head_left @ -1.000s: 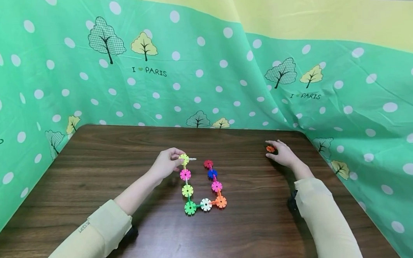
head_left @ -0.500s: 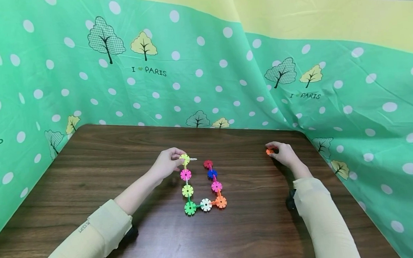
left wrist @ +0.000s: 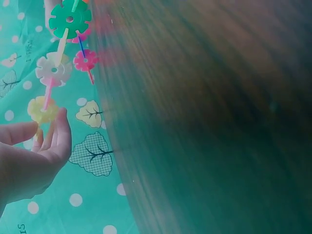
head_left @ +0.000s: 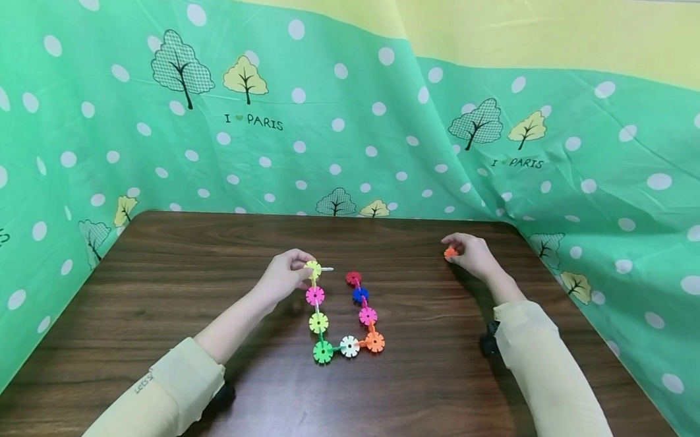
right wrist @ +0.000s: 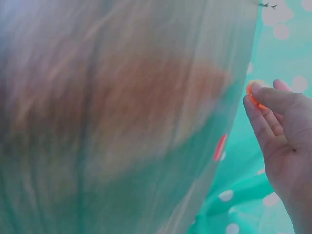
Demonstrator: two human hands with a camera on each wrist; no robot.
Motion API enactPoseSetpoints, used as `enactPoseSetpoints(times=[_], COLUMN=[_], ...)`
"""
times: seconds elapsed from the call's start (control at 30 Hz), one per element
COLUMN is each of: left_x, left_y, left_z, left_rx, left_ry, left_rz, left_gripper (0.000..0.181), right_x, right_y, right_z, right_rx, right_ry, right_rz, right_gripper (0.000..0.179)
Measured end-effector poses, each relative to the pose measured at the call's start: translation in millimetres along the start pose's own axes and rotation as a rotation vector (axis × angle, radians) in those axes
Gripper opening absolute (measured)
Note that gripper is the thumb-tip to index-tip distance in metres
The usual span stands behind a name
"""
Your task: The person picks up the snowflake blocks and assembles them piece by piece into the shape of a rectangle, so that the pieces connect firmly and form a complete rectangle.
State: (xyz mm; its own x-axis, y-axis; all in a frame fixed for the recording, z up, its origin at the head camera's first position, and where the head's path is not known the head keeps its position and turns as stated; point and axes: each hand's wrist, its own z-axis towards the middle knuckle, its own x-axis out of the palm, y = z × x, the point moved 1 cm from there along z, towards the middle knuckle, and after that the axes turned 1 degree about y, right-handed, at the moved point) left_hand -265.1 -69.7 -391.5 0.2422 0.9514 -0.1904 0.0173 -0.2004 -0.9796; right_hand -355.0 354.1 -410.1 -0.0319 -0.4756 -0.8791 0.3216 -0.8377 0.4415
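A U-shaped chain of snowflake discs lies on the brown wooden table (head_left: pixel 430 386) in the head view. My left hand (head_left: pixel 278 277) pinches the yellow snowflake disc (head_left: pixel 313 270) at the chain's far left end. Edge-on beside it, a white disc (head_left: pixel 327 269) points right. Pink (head_left: pixel 315 296), yellow-green and green discs (head_left: pixel 323 352) form the left side. The other end is a red disc (head_left: pixel 354 278), above a blue disc (head_left: pixel 360 295). Toward the far right, my right hand (head_left: pixel 475 257) holds an orange snowflake disc (head_left: pixel 450 253) between thumb and fingers, also seen in the right wrist view.
A green dotted curtain (head_left: pixel 334 147) with printed trees hangs behind and beside the table, which has rounded far corners. The chain's near side runs through a white disc (head_left: pixel 349 346) and an orange corner disc (head_left: pixel 375 342), well inside the table edges.
The right hand has closed its fingers on the orange disc and shifted slightly left with it. My left hand and the chain have stayed in place.
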Motion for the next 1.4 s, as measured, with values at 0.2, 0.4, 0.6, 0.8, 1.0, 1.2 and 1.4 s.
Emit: enactPoseSetpoints(times=[0.2, 0.4, 0.6, 0.8, 1.0, 1.2, 1.4], left_x=[0.9, 2.2, 2.1, 3.1, 2.4, 2.7, 3.7], left_y=[2.2, 2.4, 0.0, 0.4, 0.3, -0.2, 0.4], left_z=[1.5, 3.3, 2.2, 2.9, 2.4, 1.9, 1.8], left_rx=[0.005, -0.001, -0.011, -0.027, -0.040, -0.047, -0.052], left_ry=[0.018, 0.015, 0.014, 0.022, 0.026, 0.009, 0.000], left_rz=[-0.044, -0.042, -0.066, -0.091, -0.084, -0.038, -0.030], left_gripper=[0.022, 0.021, 0.022, 0.025, 0.035, 0.040, 0.035], right_x=[-1, -3, -3, 2, 7, 13, 24], right_y=[20, 47, 75, 103, 131, 156, 177], right_z=[3.4, 8.5, 11.5, 10.4, 8.0, 3.1, -1.2], right_rx=[-0.039, -0.066, -0.082, -0.114, -0.146, -0.160, -0.147], right_ry=[-0.017, 0.000, -0.012, -0.018, -0.037, -0.013, 0.066], right_rz=[0.043, 0.087, 0.082, 0.186, 0.274, 0.348, 0.457], right_gripper=[0.033, 0.024, 0.016, 0.014, 0.013, 0.013, 0.017])
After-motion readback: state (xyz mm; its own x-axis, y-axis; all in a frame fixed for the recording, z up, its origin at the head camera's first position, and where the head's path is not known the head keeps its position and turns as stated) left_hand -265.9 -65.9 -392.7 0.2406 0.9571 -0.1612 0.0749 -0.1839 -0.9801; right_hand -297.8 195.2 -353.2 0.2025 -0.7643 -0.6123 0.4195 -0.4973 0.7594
